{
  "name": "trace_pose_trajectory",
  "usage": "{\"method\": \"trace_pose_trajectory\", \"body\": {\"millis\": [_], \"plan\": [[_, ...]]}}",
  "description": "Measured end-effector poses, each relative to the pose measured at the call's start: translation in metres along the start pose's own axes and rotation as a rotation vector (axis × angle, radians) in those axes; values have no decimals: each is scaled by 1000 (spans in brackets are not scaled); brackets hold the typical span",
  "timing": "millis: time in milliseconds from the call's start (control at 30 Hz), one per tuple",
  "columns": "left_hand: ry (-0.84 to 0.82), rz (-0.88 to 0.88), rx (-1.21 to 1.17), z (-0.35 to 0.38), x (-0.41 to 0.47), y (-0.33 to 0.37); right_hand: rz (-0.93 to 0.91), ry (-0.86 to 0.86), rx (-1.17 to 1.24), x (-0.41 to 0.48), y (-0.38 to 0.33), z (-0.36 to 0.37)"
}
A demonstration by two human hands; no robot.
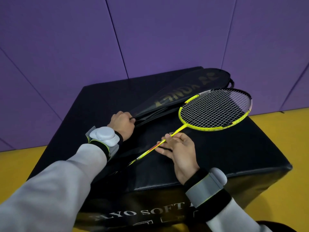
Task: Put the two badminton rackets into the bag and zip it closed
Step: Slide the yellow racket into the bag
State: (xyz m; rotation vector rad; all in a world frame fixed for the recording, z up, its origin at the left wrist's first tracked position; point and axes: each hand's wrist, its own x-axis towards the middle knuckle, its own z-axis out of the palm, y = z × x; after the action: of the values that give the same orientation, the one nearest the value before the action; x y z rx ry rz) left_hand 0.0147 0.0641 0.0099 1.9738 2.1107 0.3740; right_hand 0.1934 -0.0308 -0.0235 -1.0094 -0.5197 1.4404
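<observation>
The fingers [164, 139] of the right hand [179, 150] pinch the thin shaft of the yellow racket [214, 111], palm turned up. The racket's long axis runs from near left to far right, its strung head pointing far right and lying on the black padded block [242, 158]. Left of it, the left hand [122, 123] is closed tight on the narrow near end of the black racket bag [184, 91], which stretches the same way, just behind the racket. Purple wall panels [150, 30] stand beyond.
</observation>
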Motion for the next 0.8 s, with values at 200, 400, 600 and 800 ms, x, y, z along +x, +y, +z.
{"method": "trace_pose_trajectory", "body": {"millis": [200, 400, 600, 800], "plan": [[7, -29, -9, 0, 1, 3, 1, -2, 5, 0, -1, -1], [1, -44, -3, 0, 0, 7, 13, -8, -2, 1, -1, -1], [54, 25, 62, 2, -6, 5, 21, -22, -13, 1, -2, -1], [77, 92, 179, 3, -9, 6, 24, -30, -6, 0, -1, 0]]}}
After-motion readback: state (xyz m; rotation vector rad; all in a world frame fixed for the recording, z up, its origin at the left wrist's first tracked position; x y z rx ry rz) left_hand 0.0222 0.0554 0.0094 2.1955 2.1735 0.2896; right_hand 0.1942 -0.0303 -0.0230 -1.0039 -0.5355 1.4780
